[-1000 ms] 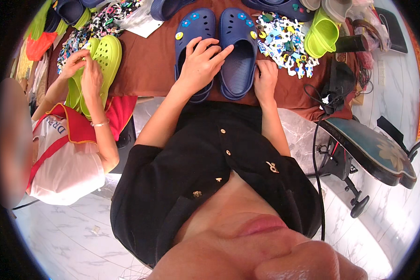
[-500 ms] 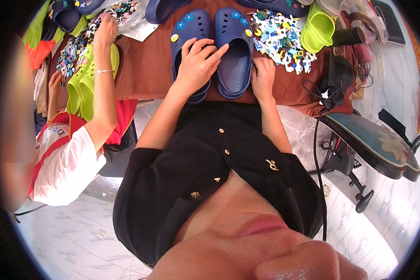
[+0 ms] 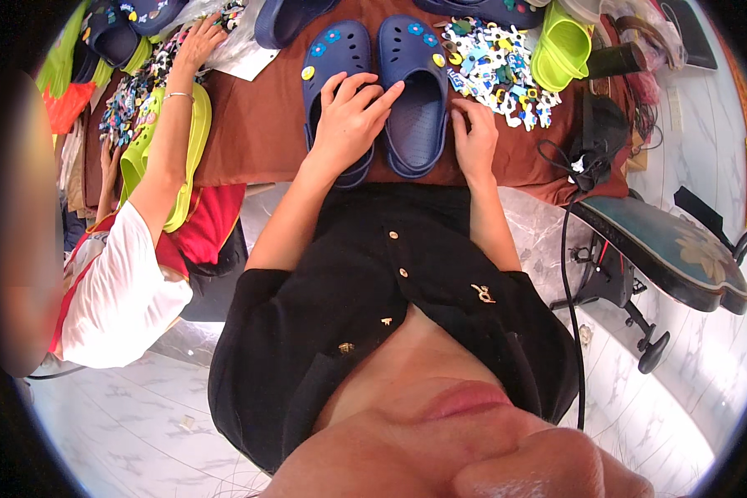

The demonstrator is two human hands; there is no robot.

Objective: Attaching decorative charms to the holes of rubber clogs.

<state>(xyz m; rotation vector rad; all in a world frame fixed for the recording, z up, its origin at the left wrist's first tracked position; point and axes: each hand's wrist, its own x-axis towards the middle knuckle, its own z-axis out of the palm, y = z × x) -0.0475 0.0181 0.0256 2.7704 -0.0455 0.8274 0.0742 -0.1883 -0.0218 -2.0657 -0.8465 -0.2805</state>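
Note:
A pair of navy blue clogs lies side by side on the brown cloth in front of me, toes pointing away. The left clog [image 3: 338,51] and the right clog [image 3: 417,137] each carry teal flower charms and a round yellow charm. My left hand [image 3: 350,120] rests over the left clog's opening, fingers spread, its index finger reaching to the right clog's inner rim. Just right of the right clog, my right hand [image 3: 476,139] lies on the cloth, loosely bent with thumb and fingers apart. I see nothing in it.
A heap of small colourful charms [image 3: 506,79] lies beyond my right hand, next to a lime green clog [image 3: 561,51]. At left, a co-worker's hand [image 3: 199,43] reaches over another charm pile, near lime clogs [image 3: 192,137]. A black cable [image 3: 566,274] hangs by a chair [image 3: 664,249] at right.
My right hand has shifted slightly right, away from the right clog, its thumb now apart. My left hand stays in place. The co-worker's arm has reached farther forward, and a lime clog there has shifted.

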